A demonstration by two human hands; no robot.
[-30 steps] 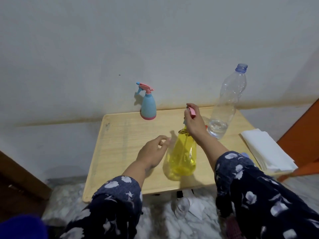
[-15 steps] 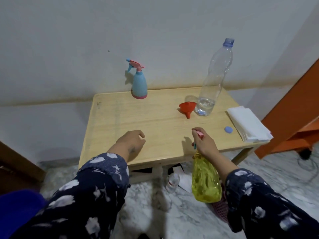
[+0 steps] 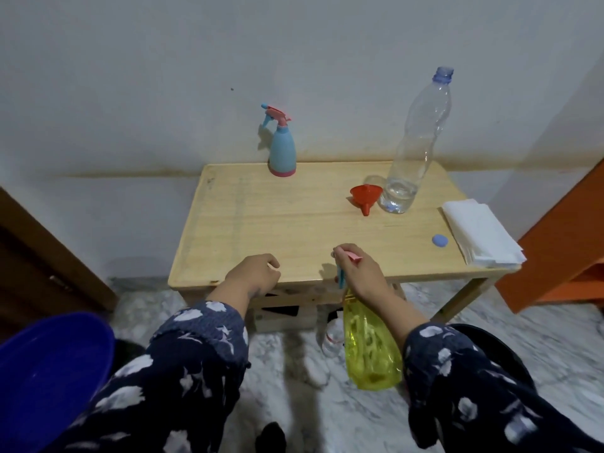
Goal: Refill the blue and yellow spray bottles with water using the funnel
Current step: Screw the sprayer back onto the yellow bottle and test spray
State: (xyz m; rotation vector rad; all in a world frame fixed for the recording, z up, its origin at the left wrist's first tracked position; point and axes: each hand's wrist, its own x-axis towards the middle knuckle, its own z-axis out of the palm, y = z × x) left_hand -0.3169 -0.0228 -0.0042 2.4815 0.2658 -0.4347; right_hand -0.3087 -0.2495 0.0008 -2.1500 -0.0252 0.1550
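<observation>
My right hand [image 3: 359, 273] grips the pink spray head of the yellow spray bottle [image 3: 371, 348], which hangs below the table's front edge, over the floor. My left hand [image 3: 255, 276] hovers at the front edge with fingers loosely curled, holding nothing. The blue spray bottle [image 3: 282, 152] stands upright at the back of the wooden table [image 3: 277, 223]. A red funnel [image 3: 366, 196] lies on its side next to a tall clear water bottle [image 3: 415, 148], uncapped, with a little water at the bottom.
A stack of white tissues [image 3: 480, 232] and a small blue cap [image 3: 439, 240] lie at the table's right side. A blue basin [image 3: 49, 380] is at lower left. An orange piece of furniture [image 3: 562, 256] stands right. Marble floor lies below.
My right hand has carried the yellow bottle off the table and down toward me. My left hand has pulled back to the front edge. The funnel has come into view.
</observation>
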